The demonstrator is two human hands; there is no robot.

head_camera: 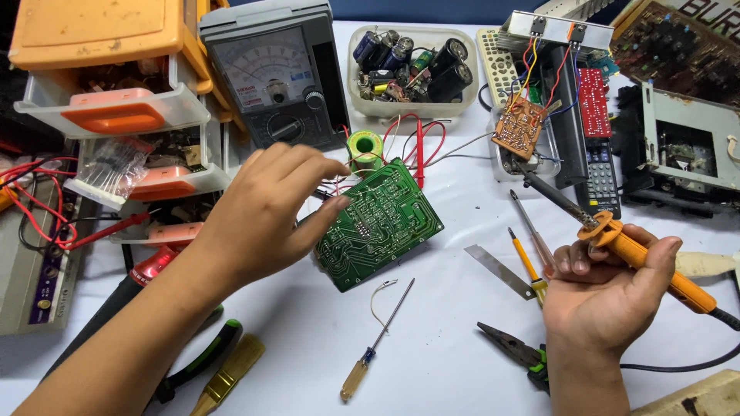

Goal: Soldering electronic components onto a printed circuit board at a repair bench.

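Your left hand [266, 208] reaches in palm down, fingers loosely spread and holding nothing, fingertips over the upper edge of the green circuit board [379, 223], which lies tilted on the white worktop [447, 347]. Your right hand [605, 289] is closed around the orange-handled soldering iron [617, 239], tip pointing up-left, well apart from the board.

Left hand [266, 208] spread, right hand [609, 289] clenched

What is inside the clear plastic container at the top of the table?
The clear plastic container holds black cylindrical capacitors and smaller mixed electronic parts. What lies beneath them is covered.
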